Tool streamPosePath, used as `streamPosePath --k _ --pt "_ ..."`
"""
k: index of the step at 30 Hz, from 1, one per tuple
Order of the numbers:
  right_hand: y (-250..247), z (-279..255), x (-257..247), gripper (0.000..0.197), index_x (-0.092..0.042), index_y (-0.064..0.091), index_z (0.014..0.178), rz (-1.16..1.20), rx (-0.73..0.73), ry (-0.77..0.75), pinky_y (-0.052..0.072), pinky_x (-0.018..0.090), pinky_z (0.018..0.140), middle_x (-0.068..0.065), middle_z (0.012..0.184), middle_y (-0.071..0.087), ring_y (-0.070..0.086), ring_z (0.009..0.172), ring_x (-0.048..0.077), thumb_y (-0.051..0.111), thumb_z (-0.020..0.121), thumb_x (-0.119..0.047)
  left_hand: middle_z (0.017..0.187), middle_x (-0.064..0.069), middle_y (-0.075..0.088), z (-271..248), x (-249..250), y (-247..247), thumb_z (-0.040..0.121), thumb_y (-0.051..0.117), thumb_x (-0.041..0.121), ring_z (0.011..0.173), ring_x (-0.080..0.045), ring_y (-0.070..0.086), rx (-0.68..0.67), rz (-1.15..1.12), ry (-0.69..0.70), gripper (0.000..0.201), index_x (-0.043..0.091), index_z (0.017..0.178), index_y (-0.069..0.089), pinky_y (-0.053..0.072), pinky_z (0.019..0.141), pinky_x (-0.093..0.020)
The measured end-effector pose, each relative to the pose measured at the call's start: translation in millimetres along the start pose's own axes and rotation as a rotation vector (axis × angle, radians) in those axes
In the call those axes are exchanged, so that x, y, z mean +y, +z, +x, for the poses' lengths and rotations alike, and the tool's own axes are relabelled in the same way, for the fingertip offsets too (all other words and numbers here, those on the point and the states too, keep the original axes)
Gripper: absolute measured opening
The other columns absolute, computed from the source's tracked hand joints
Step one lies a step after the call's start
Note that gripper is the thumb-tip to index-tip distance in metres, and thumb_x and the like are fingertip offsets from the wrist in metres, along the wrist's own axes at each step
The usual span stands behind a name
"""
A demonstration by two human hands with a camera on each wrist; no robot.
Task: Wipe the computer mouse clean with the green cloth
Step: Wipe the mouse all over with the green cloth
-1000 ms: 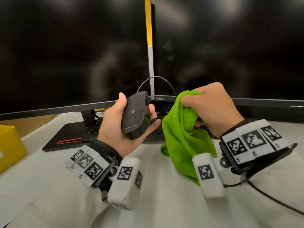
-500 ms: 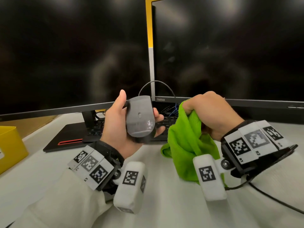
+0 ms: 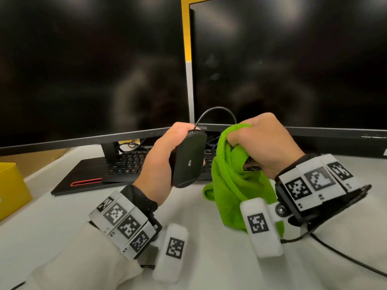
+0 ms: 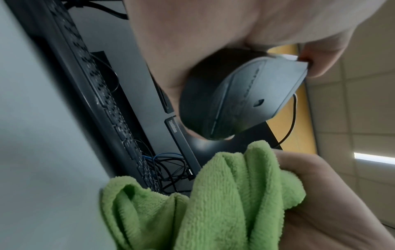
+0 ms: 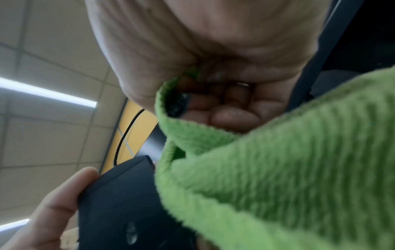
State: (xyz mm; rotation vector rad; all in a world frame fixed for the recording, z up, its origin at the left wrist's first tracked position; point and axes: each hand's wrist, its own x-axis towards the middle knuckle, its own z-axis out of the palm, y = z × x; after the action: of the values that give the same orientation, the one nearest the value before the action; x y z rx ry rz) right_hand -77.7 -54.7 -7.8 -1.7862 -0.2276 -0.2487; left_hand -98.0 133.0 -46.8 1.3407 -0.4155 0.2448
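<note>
My left hand grips a dark grey wired computer mouse, lifted above the desk with its flat underside toward me. Seen from the left wrist, the mouse shows its curved side, thumb at its front end. My right hand is fisted round a bunched green cloth, which hangs down to the desk just right of the mouse. From the right wrist, the cloth fills the lower right and the mouse sits lower left. Cloth and mouse are very close; contact is unclear.
Two dark monitors stand close behind my hands. A black keyboard lies under them. A yellow box sits at the left edge. The mouse cable loops up behind. A black cable trails across the white desk at right.
My left hand has turned the mouse, from its top facing me half a second ago to its flat underside. The right hand with the cloth has shifted slightly closer to the mouse.
</note>
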Motion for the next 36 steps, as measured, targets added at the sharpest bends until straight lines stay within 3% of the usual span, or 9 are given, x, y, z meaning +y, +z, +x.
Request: streamPosePath --k 7,12,15,19,22,24,28,31,36 --pt "2 -4 -9 0.021 0.007 0.070 0.104 0.398 -0.179 0.023 0.058 0.035 0.058 0.015 0.085 0.062 0.066 0.076 0.030 0.071 0.088 -0.006 0.107 -0.023 0.073 1 1 3 0.089 0.038 0.073 0.102 -0.051 0.067 0.118 0.120 -0.067 0.069 0.017 0.108 0.074 0.052 0.097 -0.071" --pt "0 -5 -6 0.026 -0.004 0.075 0.083 0.568 -0.346 -0.080 0.057 0.039 0.067 0.013 0.086 0.070 0.067 0.081 0.028 0.057 0.073 -0.020 0.101 -0.009 0.079 4 2 6 0.087 0.031 0.075 0.107 -0.043 0.071 0.227 0.260 -0.040 0.059 0.040 0.088 0.078 0.053 0.098 -0.067" --pt "7 -6 0 0.017 -0.011 0.082 0.086 0.261 -0.312 -0.321 0.061 0.036 0.066 0.014 0.088 0.078 0.074 0.077 0.027 0.070 0.085 0.000 0.100 -0.004 0.080 3 0 8 0.093 0.035 0.068 0.110 -0.039 0.071 0.226 0.267 -0.026 0.052 0.042 0.083 0.080 0.050 0.104 -0.064" --pt "15 -7 5 0.022 -0.012 0.081 0.094 0.008 -0.194 -0.571 0.064 0.037 0.068 0.005 0.093 0.077 0.073 0.074 0.029 0.089 0.075 -0.004 0.107 -0.010 0.074 0 -1 11 0.097 0.037 0.048 0.107 -0.025 0.065 0.188 0.413 0.079 0.049 0.021 0.110 0.075 0.052 0.104 -0.051" --pt "17 -6 6 0.025 -0.016 0.081 0.092 -0.071 -0.122 -0.598 0.063 0.041 0.080 -0.002 0.097 0.076 0.073 0.092 0.017 0.093 0.070 -0.014 0.113 -0.006 0.063 1 -4 10 0.089 0.028 0.028 0.101 -0.017 0.054 0.167 0.486 0.128 0.058 0.002 0.130 0.061 0.046 0.087 -0.014" --pt "18 -6 5 0.027 -0.015 0.078 0.091 -0.048 -0.122 -0.588 0.063 0.043 0.084 -0.001 0.096 0.076 0.074 0.095 0.017 0.094 0.069 -0.014 0.110 -0.002 0.058 2 -5 9 0.091 0.026 0.028 0.099 -0.015 0.053 0.115 0.577 0.156 0.059 -0.001 0.131 0.059 0.043 0.081 -0.014" --pt "17 -7 5 0.030 -0.015 0.079 0.093 -0.057 -0.135 -0.612 0.062 0.040 0.083 0.008 0.094 0.075 0.072 0.091 0.021 0.095 0.068 -0.012 0.096 0.011 0.065 0 -3 9 0.113 0.039 0.025 0.080 0.015 0.060 0.093 0.499 0.124 0.026 0.026 0.109 0.064 0.042 0.074 -0.003" --pt "16 -9 4 0.028 -0.019 0.080 0.089 -0.021 -0.150 -0.579 0.063 0.034 0.079 0.005 0.091 0.076 0.073 0.086 0.020 0.094 0.068 -0.007 0.100 0.022 0.056 -1 3 13 0.110 0.043 0.007 0.091 0.034 0.050 0.056 0.533 0.153 0.038 0.044 0.106 0.053 0.035 0.083 0.005" --pt "15 -5 8 0.029 -0.017 0.079 0.078 0.127 -0.159 -0.471 0.059 0.023 0.067 0.003 0.076 0.077 0.072 0.066 0.009 0.085 0.072 0.011 0.100 0.012 0.055 0 -1 12 0.092 0.025 0.019 0.082 0.010 0.040 0.069 0.658 0.243 0.052 -0.007 0.119 0.061 0.026 0.085 0.011"
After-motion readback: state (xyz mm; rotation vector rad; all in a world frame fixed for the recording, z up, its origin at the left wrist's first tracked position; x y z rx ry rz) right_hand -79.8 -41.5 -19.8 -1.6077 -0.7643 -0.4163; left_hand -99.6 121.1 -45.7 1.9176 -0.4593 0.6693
